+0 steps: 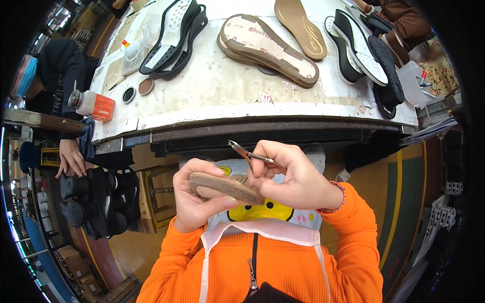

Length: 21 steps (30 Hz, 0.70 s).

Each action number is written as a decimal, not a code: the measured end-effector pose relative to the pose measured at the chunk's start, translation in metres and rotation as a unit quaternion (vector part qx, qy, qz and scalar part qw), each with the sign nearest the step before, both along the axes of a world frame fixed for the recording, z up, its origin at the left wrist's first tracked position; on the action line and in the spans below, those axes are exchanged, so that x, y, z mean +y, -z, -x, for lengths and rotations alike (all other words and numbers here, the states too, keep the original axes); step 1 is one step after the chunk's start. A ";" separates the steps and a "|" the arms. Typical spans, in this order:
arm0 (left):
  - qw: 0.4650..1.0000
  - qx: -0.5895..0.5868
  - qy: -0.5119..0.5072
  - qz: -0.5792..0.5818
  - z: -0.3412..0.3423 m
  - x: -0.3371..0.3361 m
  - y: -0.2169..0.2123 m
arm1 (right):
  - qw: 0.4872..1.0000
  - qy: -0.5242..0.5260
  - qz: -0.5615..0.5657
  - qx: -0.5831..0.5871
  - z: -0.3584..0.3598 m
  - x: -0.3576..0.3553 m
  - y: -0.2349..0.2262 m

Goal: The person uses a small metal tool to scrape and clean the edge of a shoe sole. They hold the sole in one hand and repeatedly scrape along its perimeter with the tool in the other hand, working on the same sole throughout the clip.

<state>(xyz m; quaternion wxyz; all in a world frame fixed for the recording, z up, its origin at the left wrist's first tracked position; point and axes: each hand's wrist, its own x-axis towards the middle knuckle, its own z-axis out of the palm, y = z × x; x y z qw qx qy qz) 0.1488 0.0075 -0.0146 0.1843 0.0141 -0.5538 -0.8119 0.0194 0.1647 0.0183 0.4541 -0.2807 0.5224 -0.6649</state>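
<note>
My left hand (192, 216) is closed round a brown shoe footbed (222, 187), tilted in front of my chest, with its thumb along the near edge. A pair of small metal nippers (244, 153) is in my right hand (290, 178), jaws pointing up and left above the footbed. The thumb and fingertips of that hand meet at the footbed's right end; whether they pinch anything there is hidden. Beneath both hands lies a white apron with a yellow cartoon print (260, 213).
On the worktable (212, 96) lie brown soles with pale printed linings (262, 38), a tan insole (303, 30), black-and-white soles (361, 48) and a black pair (174, 40). An orange-labelled bottle (102, 107) stands by the left edge. A co-worker's hand (72, 157) hangs over stacked black soles (103, 202).
</note>
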 end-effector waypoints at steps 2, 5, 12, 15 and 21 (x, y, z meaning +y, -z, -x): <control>1.000 0.008 0.000 -0.013 0.001 -0.002 -0.001 | 1.000 0.014 0.004 -0.007 0.001 0.003 -0.004; 1.000 0.007 0.029 -0.010 0.004 -0.001 -0.003 | 0.999 -0.004 -0.038 -0.004 0.002 0.009 -0.009; 0.998 -0.015 0.035 -0.052 0.007 0.003 -0.007 | 0.997 0.079 -0.007 -0.003 0.003 0.010 -0.017; 0.998 -0.007 0.025 -0.049 0.007 0.000 -0.006 | 0.994 -0.028 -0.043 -0.096 0.006 0.027 -0.024; 1.000 0.010 0.019 -0.019 0.008 -0.001 -0.006 | 0.985 -0.127 -0.082 -0.080 0.004 0.036 -0.017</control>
